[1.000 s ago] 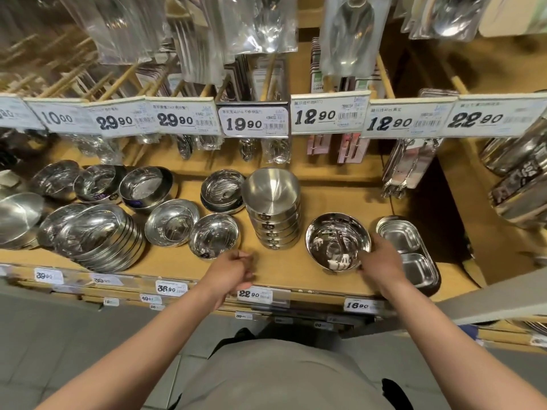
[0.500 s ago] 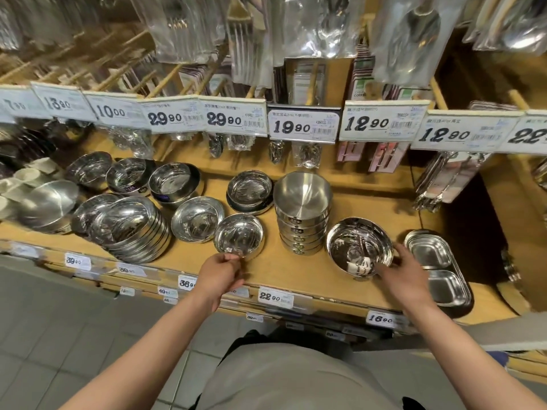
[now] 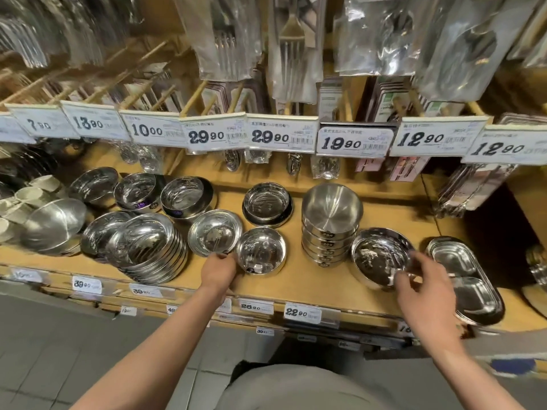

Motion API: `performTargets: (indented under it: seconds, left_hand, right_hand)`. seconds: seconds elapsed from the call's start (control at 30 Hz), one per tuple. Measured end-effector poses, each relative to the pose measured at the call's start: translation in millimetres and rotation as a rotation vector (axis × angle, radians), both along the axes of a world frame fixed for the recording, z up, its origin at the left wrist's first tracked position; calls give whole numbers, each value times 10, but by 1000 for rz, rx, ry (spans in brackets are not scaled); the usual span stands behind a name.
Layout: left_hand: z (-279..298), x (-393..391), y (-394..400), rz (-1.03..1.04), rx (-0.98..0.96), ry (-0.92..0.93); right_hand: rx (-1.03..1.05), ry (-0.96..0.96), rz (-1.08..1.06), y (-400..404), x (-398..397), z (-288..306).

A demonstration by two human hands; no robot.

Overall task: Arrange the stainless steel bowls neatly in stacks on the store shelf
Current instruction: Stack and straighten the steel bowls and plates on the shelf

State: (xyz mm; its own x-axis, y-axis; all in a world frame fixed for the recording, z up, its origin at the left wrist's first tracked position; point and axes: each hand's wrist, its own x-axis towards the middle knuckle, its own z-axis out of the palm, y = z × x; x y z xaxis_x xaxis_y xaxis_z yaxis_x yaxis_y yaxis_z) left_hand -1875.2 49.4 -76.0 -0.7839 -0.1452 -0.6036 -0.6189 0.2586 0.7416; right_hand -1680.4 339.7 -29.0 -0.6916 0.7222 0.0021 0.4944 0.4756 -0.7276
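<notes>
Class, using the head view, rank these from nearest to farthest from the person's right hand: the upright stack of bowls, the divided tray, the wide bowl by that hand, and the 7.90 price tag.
From the right hand:
1. Wide bowl, under its fingers.
2. Divided tray, just right.
3. Upright stack, left, farther back.
4. 7.90 tag, far upper left.

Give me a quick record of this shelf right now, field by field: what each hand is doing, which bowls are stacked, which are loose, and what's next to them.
left hand: grip on near rim of small loose bowl, front of shelf
right hand: fingers spread at near rim of wide bowl; contact unclear from blur
upright stack: matte bowl stack, between those two bowls
leaning stack: tilted bowls, left of the hands
other loose bowl: shiny bowl, beside the small one
right end: divided trays
overhead: price tags, bagged cutlery
</notes>
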Motion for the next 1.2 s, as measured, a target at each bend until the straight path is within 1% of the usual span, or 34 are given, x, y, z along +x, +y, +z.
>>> performTargets:
  seconds: [0.1, 0.27, 0.4, 0.47, 0.6, 0.8, 1.0, 1.2]
  left_hand:
    - [-40, -81, -141, 36, 54, -24]
    - [-62, -265, -366, 13, 110, -88]
    - [-27, -437, -424, 46, 310, -256]
    - [-31, -510, -439, 86, 344, -305]
    - [-23, -570, -474, 176, 454, -327]
    - [210, -531, -446, 257, 628, -352]
    - [462, -474, -454, 133, 683, -323]
    - [732, -500, -775, -140, 619, -224]
  right_hand:
    - [-91, 21, 44, -360, -106, 10]
    - [-255, -56, 122, -895, -328, -70]
    - [-299, -115, 142, -1161, -476, -126]
    - [-320, -116, 128, -1258, -505, -140]
    - [-323, -109, 85, -1437, -497, -165]
    - [-382, -123, 58, -1626, -482, -219]
    - [-392, -107, 99, -1694, -600, -138]
    - [-403, -55, 166, -1785, -880, 15]
